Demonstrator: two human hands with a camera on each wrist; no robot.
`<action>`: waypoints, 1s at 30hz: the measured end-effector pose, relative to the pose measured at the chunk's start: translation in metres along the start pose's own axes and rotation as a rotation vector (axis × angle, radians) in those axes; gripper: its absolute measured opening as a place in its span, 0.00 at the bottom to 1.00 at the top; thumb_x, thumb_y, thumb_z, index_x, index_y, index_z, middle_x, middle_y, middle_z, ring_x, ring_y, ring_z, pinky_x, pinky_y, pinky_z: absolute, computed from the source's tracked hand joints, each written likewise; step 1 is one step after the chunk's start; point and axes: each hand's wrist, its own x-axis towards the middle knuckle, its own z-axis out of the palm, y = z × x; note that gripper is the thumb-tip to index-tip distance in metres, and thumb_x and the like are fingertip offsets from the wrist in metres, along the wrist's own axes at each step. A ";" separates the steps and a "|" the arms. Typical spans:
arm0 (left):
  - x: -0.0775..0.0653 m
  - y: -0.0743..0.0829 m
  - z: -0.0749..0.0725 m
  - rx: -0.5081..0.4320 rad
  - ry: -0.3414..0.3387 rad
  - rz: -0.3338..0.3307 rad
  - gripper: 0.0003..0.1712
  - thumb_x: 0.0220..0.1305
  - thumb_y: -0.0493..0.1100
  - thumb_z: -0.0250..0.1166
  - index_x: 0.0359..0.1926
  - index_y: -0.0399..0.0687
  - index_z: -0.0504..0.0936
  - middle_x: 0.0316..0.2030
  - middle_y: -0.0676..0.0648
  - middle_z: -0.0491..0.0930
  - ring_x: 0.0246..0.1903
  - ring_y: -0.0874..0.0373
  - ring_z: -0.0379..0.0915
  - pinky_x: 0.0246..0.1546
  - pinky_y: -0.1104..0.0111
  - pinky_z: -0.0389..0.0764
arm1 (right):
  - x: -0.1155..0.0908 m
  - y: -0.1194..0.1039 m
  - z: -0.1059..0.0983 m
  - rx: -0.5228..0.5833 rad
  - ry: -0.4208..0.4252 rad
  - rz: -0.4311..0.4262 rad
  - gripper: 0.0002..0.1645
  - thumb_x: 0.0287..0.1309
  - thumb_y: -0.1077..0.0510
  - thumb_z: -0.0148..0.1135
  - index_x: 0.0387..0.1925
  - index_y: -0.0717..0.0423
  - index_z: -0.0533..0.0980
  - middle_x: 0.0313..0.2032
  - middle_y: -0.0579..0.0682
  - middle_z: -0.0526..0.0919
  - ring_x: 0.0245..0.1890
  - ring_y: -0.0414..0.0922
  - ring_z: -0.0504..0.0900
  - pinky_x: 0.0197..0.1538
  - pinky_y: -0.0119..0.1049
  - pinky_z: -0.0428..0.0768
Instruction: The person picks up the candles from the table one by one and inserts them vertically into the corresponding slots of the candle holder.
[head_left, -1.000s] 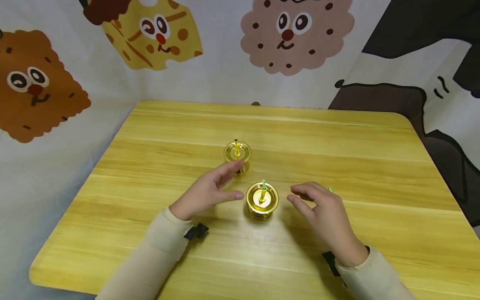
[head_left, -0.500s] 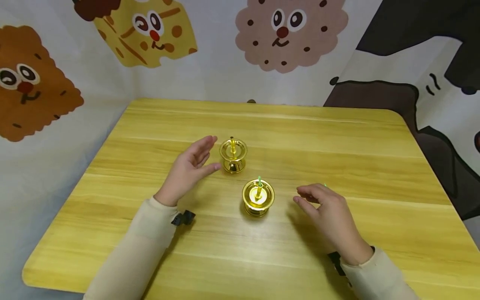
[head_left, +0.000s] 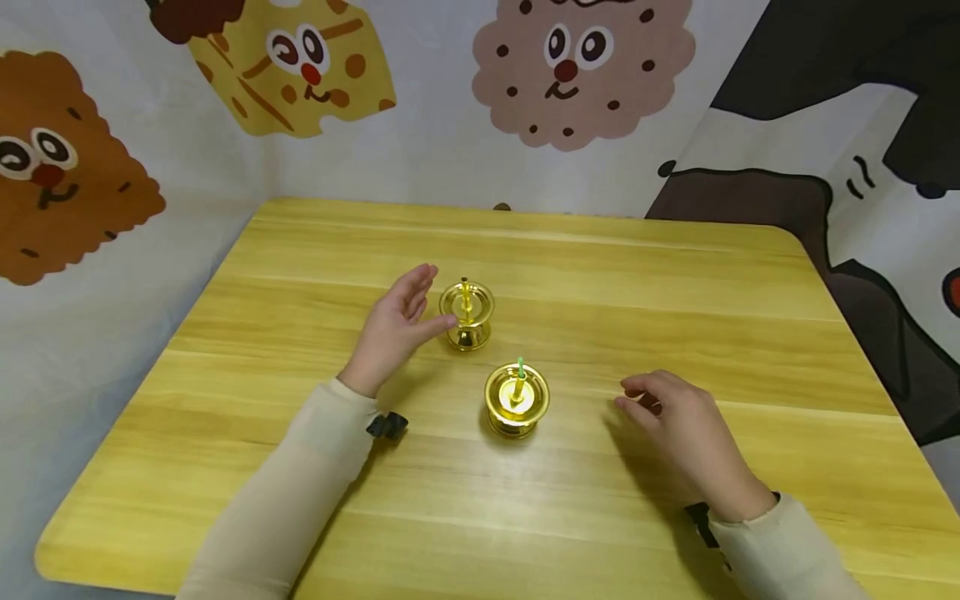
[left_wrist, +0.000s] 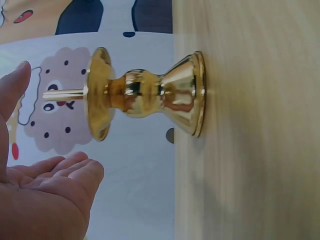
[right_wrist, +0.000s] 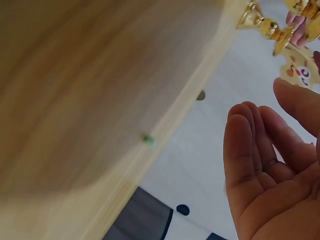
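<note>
Two gold metal candle holders, each a shallow dish on a waisted foot with an upright tube in its middle, stand on the table. My left hand (head_left: 392, 329) is beside the back holder (head_left: 468, 310), thumb and fingers apart; in the left wrist view its bare tube (left_wrist: 65, 95) shows and the fingers are clear of it. The front holder (head_left: 517, 402) has a green piece (head_left: 521, 365) in its tube. To its right, my right hand (head_left: 684, 425) hovers with loosely bent fingers, holding nothing. A small green piece (right_wrist: 148, 140) lies on the table in the right wrist view.
The light wood table (head_left: 225, 492) has rounded corners. A white cloth (head_left: 442, 100) with printed cartoon biscuits hangs close behind and at its sides. Both wrists carry small black mounts (head_left: 387, 426) over beige sleeves (head_left: 300, 483).
The left hand has moved from between the two holders to the back holder's left side. My right hand has drifted right, away from the front holder. Both holders stand where they were.
</note>
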 end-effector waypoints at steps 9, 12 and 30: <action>0.010 -0.006 0.009 0.072 -0.025 -0.032 0.56 0.57 0.45 0.77 0.78 0.40 0.53 0.76 0.47 0.57 0.75 0.55 0.51 0.72 0.67 0.56 | 0.003 0.018 -0.004 -0.131 -0.117 0.046 0.16 0.59 0.62 0.71 0.46 0.69 0.82 0.36 0.57 0.82 0.30 0.49 0.82 0.33 0.46 0.82; 0.011 -0.007 0.013 0.092 -0.031 -0.052 0.57 0.55 0.45 0.78 0.78 0.41 0.53 0.76 0.46 0.57 0.75 0.54 0.51 0.72 0.66 0.56 | 0.004 0.023 -0.005 -0.184 -0.168 0.069 0.14 0.58 0.62 0.71 0.41 0.70 0.81 0.33 0.57 0.80 0.28 0.48 0.80 0.31 0.47 0.81; 0.017 -0.013 0.025 0.184 -0.050 -0.093 0.54 0.59 0.48 0.76 0.77 0.40 0.55 0.70 0.39 0.65 0.67 0.48 0.65 0.68 0.58 0.66 | 0.018 0.027 0.001 -0.258 -0.258 0.057 0.04 0.60 0.66 0.67 0.29 0.60 0.84 0.26 0.51 0.78 0.27 0.47 0.78 0.32 0.46 0.80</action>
